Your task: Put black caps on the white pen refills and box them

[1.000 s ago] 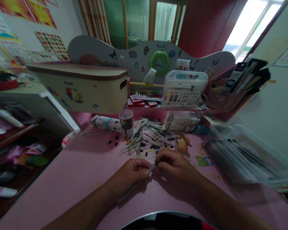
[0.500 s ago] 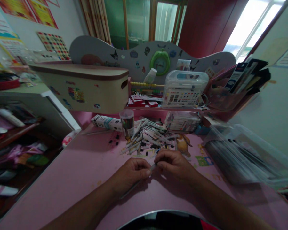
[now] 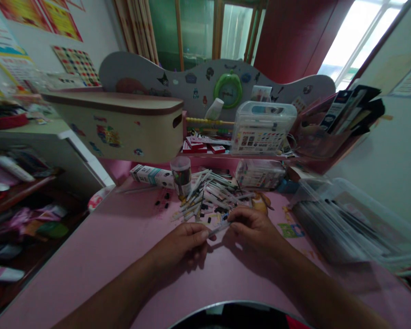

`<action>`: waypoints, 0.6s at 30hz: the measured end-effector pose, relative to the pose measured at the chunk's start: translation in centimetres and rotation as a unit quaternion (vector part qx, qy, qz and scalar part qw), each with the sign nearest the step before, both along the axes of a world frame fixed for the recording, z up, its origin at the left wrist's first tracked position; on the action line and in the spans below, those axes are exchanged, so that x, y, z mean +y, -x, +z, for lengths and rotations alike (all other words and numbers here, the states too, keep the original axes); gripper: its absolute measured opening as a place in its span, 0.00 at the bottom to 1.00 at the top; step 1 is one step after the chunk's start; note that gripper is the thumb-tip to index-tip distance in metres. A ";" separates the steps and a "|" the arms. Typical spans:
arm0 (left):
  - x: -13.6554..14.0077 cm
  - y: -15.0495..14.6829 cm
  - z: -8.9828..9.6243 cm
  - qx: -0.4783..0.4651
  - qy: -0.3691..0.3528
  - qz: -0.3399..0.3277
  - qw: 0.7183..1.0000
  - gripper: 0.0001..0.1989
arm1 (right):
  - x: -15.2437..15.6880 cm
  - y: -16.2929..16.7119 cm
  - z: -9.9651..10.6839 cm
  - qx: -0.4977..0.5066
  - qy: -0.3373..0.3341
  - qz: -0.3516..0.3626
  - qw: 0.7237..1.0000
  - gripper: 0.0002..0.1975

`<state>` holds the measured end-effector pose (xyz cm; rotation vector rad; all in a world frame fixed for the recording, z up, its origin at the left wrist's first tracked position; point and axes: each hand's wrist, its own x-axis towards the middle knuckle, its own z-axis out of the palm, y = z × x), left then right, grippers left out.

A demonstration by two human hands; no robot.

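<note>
A person is sitting at a pink table [image 3: 123, 260] in a cluttered room, working a slender, pale, translucent plastic pen [image 3: 220, 228] between two bare hands. From where I am standing, the pen is slanting up to the right just above the tabletop, in front of a loose pile of whitish, stick-like pens [image 3: 212, 192]. The left hand [image 3: 181, 244] is pinching its nearer end between thumb and forefinger; the right hand [image 3: 255, 228] is closing its fingertips around the farther end. Both are keeping a grip on it.

What is changing is the hold: a second ago the pen's long tail was trailing out below the left hand toward the table's near edge, and now that tail is no longer showing there. The left hand is sitting farther to the left, the right slightly higher, and more of the shaft is lying bare between them. That is apparently leaving the pen held by its two ends rather than along its middle. The right fingers are hiding the far tip, so I cannot tell whether a cap is covering it.

Small, black plastic caps [image 3: 166, 196] are lying scattered on the tabletop beside a see-through, cylindrical plastic cup [image 3: 180, 163]. On the right, a see-through, rectangular plastic bin [image 3: 370, 201] is holding many dark-ended sticks.
</note>
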<state>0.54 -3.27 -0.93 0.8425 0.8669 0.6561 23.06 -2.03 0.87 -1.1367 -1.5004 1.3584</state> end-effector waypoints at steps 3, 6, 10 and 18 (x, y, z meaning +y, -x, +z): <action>0.4 0.2 0.2 0.006 -0.003 0.052 0.999 0.13 | 0.7 -0.8 0.0 -0.007 0.013 -0.048 0.999 0.07; 0.7 0.1 0.1 0.017 -0.023 0.090 0.996 0.11 | 1.0 -1.0 0.1 -0.021 -0.002 -0.061 0.998 0.08; 0.7 0.0 -0.3 0.039 -0.037 0.112 0.992 0.12 | 0.9 -0.9 -0.3 0.005 -0.001 -0.065 0.998 0.10; 0.5 0.4 1.4 0.266 -0.292 0.028 0.918 0.10 | 0.5 -0.9 -1.5 -0.027 0.000 -0.070 0.997 0.08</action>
